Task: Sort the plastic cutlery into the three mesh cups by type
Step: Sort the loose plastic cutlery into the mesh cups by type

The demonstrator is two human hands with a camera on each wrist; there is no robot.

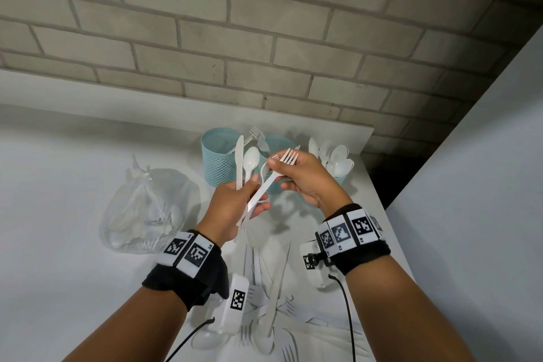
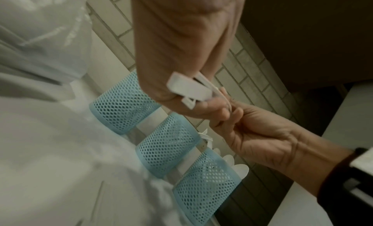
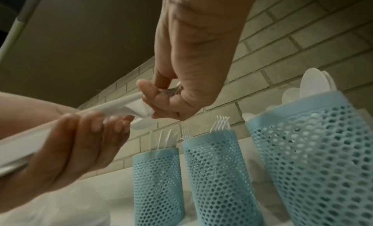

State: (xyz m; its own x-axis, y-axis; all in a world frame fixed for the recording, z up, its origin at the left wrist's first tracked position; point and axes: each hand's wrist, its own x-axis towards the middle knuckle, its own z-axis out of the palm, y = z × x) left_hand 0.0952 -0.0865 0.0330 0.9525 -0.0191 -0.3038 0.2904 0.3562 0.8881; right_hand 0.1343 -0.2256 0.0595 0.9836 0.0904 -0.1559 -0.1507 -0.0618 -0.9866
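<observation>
white tabletop ends in a straight edge just right of the three mesh cups, with a dark gap beyond that edge and a pale wall panel past it. behind the cups, the grey brick wall meets the tabletop. left of the cups sits a clear plastic bag with more white cutlery inside; the tabletop beyond the bag lies bare.

both hands hover together in front of the cups, near their rims. the left hand is curled round a bundle of handles: a knife and a spoon stand up from it. the right hand pinches a fork near its neck between thumb and fingertips, while the fork's handle end lies in the left hand's fingers.

of the cups, the left one holds knives, the middle one forks, the right one spoons. nearer the person than the cups, below the wrists, a loose pile of cutlery lies crossed on the tabletop. each wrist wears a black band with printed markers and a small white camera.
</observation>
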